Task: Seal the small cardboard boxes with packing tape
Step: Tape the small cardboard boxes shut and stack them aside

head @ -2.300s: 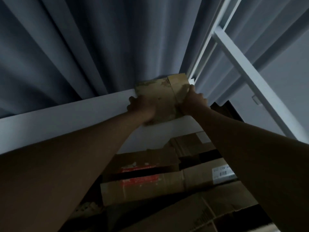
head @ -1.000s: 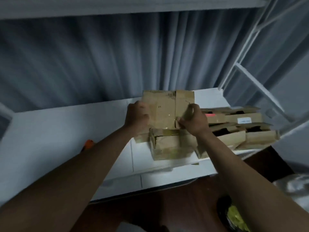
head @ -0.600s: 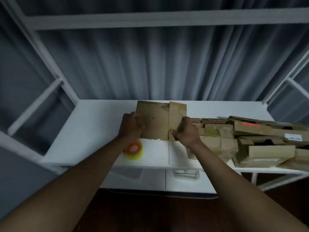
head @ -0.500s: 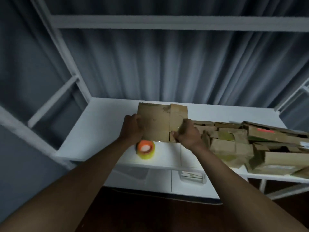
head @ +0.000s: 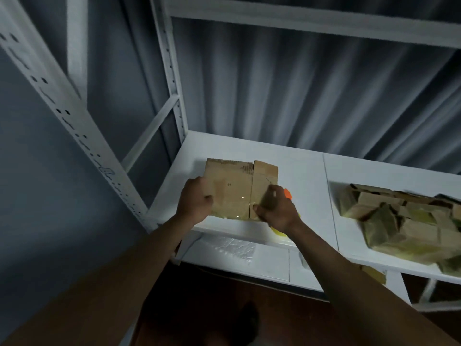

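A small cardboard box is held at the left end of the white shelf, at or just above its surface. The left hand grips its left edge, fingers curled round it; the right hand pinches its near right corner. Glossy tape appears to cover the near part of the centre seam, so the step in hand is judged to be positioning a box for sealing. Next the tape roll, orange, partly hidden behind the right hand, must be picked up, requiring one hand freed. A blurred heap of further boxes lies well apart rightward.
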